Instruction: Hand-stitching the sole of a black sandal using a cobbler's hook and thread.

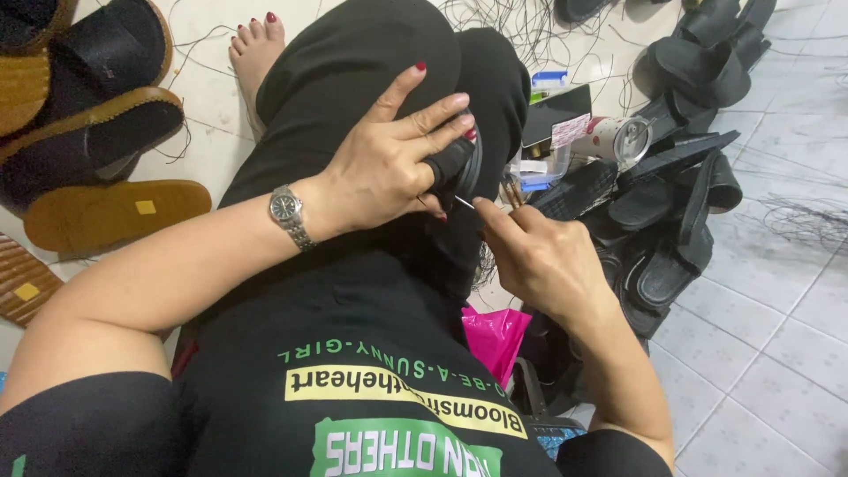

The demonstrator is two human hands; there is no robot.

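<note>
- Left hand (384, 163): wears a silver metal wristwatch (290, 215) at the wrist; fingers curled around a black rubber sandal piece (459, 166), thumb hidden beneath it, index finger raised and resting on the person's black-trousered knee (371, 62).
- Black rubber sandal piece: held on edge over the lap, just in front of the knee, between the two hands.
- Right hand (539, 256): thumb and forefinger pinched together on a thin metal needle (465, 203), whose tip meets the lower edge of the sandal piece (the remaining fingers are folded in toward the palm).
- Bare foot with red-painted toenails (256, 44): rests on the pale tiled floor (768, 336) at upper left, beside the knee.
- Pile of black rubber sandals (671, 203): stacked on the floor to the right, near the right hand; more black sandals lie along the top edge.
- Tan woven-soled sandals with black uppers (88, 132): lie on the floor at far left, well apart from the hands.
- Clear plastic box of small items (548, 159): sits beyond the hands, with a white cylindrical can (618, 137) lying on its side just beside it.
- Loose black threads (521, 26): scattered on the floor above the knee and at the right edge.
- Bright pink plastic bag (495, 336): crumpled beneath the right forearm, against the person's black printed shirt (353, 380).
</note>
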